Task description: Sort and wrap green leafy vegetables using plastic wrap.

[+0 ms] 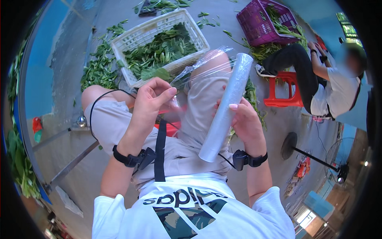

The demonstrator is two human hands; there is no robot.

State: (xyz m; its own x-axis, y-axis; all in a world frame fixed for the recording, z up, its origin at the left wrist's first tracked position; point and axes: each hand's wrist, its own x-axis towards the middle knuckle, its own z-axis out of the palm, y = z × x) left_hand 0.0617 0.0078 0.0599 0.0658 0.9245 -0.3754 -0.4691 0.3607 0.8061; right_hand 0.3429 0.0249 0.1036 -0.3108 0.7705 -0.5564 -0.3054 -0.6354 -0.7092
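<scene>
My right hand (246, 119) grips a roll of clear plastic film (226, 109), tilted above my lap with its top end leaning right. A loose sheet of film (206, 64) stretches from the roll leftward to my left hand (155, 100), whose thumb and fingertips pinch its edge. Beyond my knees, a white plastic crate (156, 24) holds leafy green vegetables (162, 47). The far side of the roll hides part of my right fingers.
Loose greens (100, 68) lie on the floor left of the crate. At the upper right stands a purple plastic crate (253, 24) with greens. A person (337, 80) sits near a red plastic stool (283, 89). A pedestal fan (316, 158) is at right, a metal-framed table (32, 149) at left.
</scene>
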